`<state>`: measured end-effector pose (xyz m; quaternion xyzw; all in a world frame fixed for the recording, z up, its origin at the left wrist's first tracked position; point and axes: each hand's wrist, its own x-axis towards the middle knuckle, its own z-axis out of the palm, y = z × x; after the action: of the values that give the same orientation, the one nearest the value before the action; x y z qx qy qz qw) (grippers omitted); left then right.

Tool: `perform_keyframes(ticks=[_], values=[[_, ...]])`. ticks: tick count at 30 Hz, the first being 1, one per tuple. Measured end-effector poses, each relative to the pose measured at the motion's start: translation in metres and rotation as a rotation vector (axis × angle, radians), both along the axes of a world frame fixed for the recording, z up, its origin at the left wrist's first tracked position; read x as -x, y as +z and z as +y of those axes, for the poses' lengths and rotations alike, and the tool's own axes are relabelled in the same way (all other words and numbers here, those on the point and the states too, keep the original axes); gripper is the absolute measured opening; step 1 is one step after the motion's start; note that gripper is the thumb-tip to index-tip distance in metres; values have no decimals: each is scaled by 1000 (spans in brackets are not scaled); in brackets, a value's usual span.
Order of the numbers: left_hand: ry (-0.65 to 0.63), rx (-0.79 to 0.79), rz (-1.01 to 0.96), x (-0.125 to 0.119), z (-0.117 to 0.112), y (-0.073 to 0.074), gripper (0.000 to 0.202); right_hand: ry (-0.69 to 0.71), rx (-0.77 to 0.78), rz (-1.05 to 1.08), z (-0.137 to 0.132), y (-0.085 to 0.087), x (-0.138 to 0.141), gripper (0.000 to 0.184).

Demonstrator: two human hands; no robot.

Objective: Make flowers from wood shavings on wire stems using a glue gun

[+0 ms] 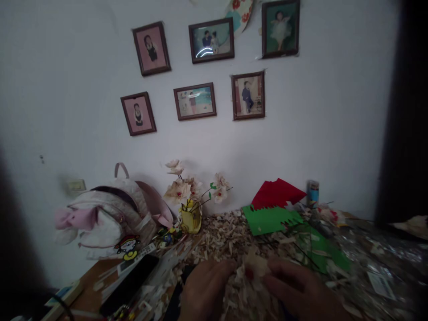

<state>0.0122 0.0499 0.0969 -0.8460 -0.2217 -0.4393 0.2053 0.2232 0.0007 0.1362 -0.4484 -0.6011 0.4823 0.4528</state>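
Note:
Both my hands are low at the frame's bottom, over a table strewn with pale wood shavings (230, 240). My left hand (203, 290) and my right hand (301, 290) pinch together on a small pale paper-like flower (256, 267) with a red centre, held between their fingertips. The fingers of both are curled and closed on it. A yellow vase (190, 217) with similar cream flowers (182, 189) stands behind, near the wall.
A pink-and-white backpack (107, 218) lies at the left. A black phone (132, 281) rests near the table's front left. Green paper (270, 218), red paper (277, 192) and a small can (313, 192) sit at the back right. Framed photos (195, 101) hang on the wall.

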Motion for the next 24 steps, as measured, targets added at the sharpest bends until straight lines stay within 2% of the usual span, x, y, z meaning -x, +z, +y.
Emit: perform_keyframes(ticks=[5,8,10,14,19,21,24], values=[[-14,-4,-100,-6,-2,1,24,8,77,135,3,-10,3,27],[-60,110,-158,-11,-6,5,21,64,73,197,6,-14,6,31],[-72,205,-189,-12,-8,6,20,71,76,173,4,-12,7,31],[-79,287,-225,-10,-11,8,19,-25,1,53,-1,-2,5,36],[-129,303,-247,-11,-13,20,22,-36,-26,155,-1,-1,-3,52],[-178,315,-222,-12,-13,22,22,-98,-19,165,-1,1,-5,47],[-250,338,-197,-13,-11,20,21,-88,-39,73,-4,6,-4,30]])
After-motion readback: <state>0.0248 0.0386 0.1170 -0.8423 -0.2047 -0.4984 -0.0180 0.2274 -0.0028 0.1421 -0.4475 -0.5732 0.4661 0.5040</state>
